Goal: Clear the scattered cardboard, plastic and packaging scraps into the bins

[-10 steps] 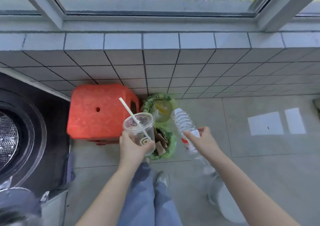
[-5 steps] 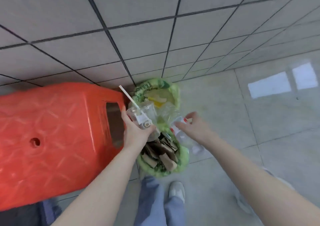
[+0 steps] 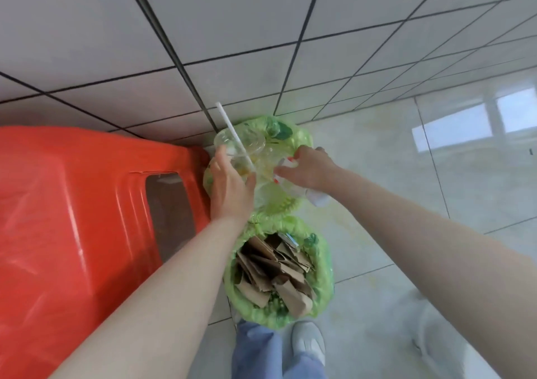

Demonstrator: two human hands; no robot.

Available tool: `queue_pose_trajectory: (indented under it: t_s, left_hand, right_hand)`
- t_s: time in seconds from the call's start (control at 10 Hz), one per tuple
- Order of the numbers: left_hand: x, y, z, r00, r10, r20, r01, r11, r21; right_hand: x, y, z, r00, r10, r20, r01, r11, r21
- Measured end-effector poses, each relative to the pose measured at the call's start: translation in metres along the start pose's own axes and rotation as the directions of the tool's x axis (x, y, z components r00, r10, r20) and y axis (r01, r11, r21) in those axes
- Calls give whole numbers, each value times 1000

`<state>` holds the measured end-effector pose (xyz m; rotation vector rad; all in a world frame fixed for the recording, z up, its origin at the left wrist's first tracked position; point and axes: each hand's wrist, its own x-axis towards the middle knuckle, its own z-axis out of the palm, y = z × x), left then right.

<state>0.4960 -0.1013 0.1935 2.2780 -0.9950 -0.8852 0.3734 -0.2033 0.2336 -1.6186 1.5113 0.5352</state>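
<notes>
Both hands hold plastics over the far bin [image 3: 302, 140] at twelve o'clock: left hand [image 3: 229, 192] fingers wrap the cup [image 3: 241, 146], right hand [image 3: 311, 166] grips the bottle [image 3: 315, 197]; release low, inside the liner.

Both bare arms reach forward and down, the left hand [image 3: 229, 187] curled in a grasp, the right hand [image 3: 309, 168] closed, knuckles up.

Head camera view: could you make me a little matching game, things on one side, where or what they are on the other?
Things:
1. plastic cup
2. plastic bottle
3. cardboard scraps
4. stool

Descriptions:
A. fills the nearer green-lined bin
B. red, on the left
C. in the left hand, with a straw
D. in the right hand, over the farther bin

Pairs: 1-C, 2-D, 3-A, 4-B
</notes>
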Motion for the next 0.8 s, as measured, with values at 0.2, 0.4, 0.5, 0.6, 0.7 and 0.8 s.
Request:
queue_pose_trajectory:
  t_s: [0.2,0.4,0.5,0.6,0.7,0.8]
  left_hand:
    - [-12,-26,2,967,-37,252,-45,948,314]
    - [-10,-36,3,902,-95,422,-149,848,508]
    - [-10,-37,5,864,-123,487,-183,826,533]
    - [-15,-36,1,870,-125,477,-173,828,534]
    - [-24,-33,-7,876,-132,463,-141,849,509]
    - [-38,-28,-16,905,-88,415,-135,868,477]
  right_hand:
    - [-3,1,7,993,-119,-1,119,993,-10]
    - [10,6,26,988,-152,1,151,980,-133]
    - [13,6,33,986,-164,-14,156,959,-235]
    - [6,8,36,987,-156,-41,141,956,-255]
    - [-9,13,35,980,-181,-86,159,962,-222]
    - [-29,17,31,955,-238,-177,195,953,-231]
